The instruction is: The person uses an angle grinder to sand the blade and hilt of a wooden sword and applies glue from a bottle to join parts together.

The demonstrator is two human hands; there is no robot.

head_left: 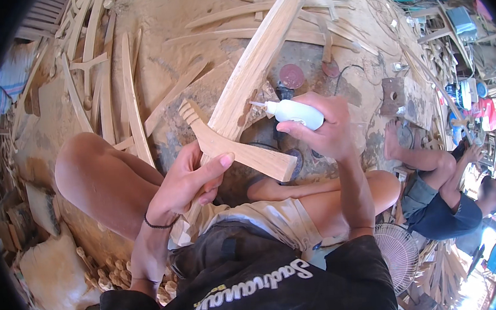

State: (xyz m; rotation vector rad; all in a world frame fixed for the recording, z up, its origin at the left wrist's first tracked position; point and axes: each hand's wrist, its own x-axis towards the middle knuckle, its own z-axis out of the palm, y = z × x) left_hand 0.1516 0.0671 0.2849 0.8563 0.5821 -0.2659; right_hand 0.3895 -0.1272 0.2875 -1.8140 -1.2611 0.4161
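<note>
A pale wooden sword (258, 52) slants across my lap, its broad blade running up and away to the right. Its curved crossguard (245, 153) has a notched upper left end. My left hand (189, 180) is wrapped round the sword just below the crossguard, thumb pressed on the guard's face. My right hand (328, 126) grips a white squeeze bottle (298, 115) lying nearly level. The bottle's thin nozzle points left at a rough brown patch on the blade's right edge, close to the crossguard. Whether the tip touches the wood I cannot tell.
Several wooden blade blanks (132, 100) lie on the dusty floor to the left, with more ahead. A dark red disc (292, 76) stands beyond the bottle. To the right are a metal block (393, 96), a fan (394, 254) and another person (446, 214) seated.
</note>
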